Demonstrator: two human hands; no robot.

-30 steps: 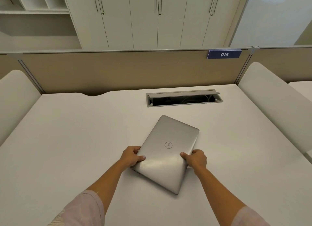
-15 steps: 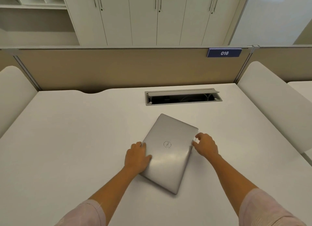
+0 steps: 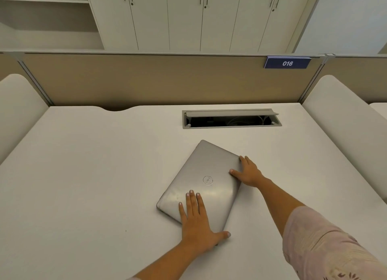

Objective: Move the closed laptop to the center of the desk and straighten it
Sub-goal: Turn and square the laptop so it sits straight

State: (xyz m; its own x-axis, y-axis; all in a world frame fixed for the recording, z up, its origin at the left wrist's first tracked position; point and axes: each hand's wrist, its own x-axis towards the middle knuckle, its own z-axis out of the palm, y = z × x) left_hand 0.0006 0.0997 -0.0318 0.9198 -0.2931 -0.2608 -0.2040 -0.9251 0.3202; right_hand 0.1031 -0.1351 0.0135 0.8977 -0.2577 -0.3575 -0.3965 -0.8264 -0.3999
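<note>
We have the closed silver laptop [image 3: 201, 183] lying flat on the white desk [image 3: 88, 175], near the middle and just in front of the open cable tray [image 3: 231, 119], but it sits turned at an angle to the desk edge. Our left hand [image 3: 196, 223] lies flat on the lid near its closest corner, fingers spread and thumb out to the side, we think to press down and make a pivot. Our right hand [image 3: 249, 173] is open against the far right edge, fingers laid along the corner and grasping nothing, so it can push this end around. With one hand as anchor and the other as pusher, the laptop should rotate without being lifted. The straightening is not yet done.
</note>
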